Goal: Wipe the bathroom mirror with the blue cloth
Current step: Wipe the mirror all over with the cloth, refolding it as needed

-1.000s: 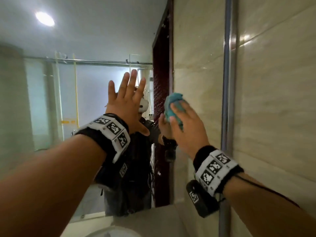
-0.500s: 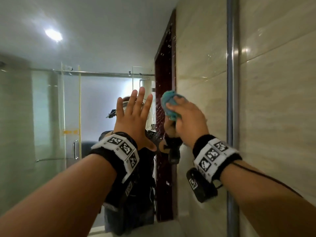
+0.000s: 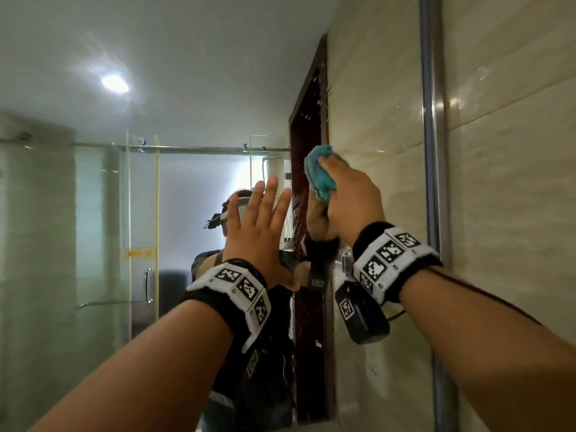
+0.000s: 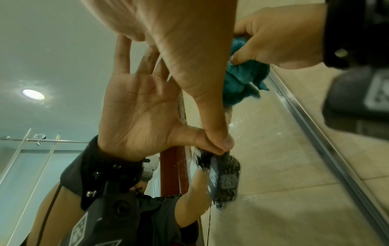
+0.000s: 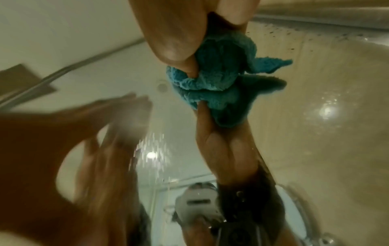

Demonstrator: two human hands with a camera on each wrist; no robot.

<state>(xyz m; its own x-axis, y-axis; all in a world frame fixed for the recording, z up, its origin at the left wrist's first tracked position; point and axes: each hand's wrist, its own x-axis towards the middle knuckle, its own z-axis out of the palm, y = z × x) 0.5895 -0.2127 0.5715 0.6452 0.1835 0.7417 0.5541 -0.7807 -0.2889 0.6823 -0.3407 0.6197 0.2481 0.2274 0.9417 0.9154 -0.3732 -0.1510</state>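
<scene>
Right hand (image 3: 349,198) grips blue cloth (image 3: 319,174) near mirror (image 3: 156,73) edge — left hand (image 3: 258,226) flat, open.

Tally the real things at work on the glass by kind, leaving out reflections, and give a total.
Hands: 2, the left hand flat against the mirror, the right hand gripping the cloth
Blue cloth: 1
Mirror: 1
Tagged wristbands: 2, left one, right one
Total: 6
</scene>
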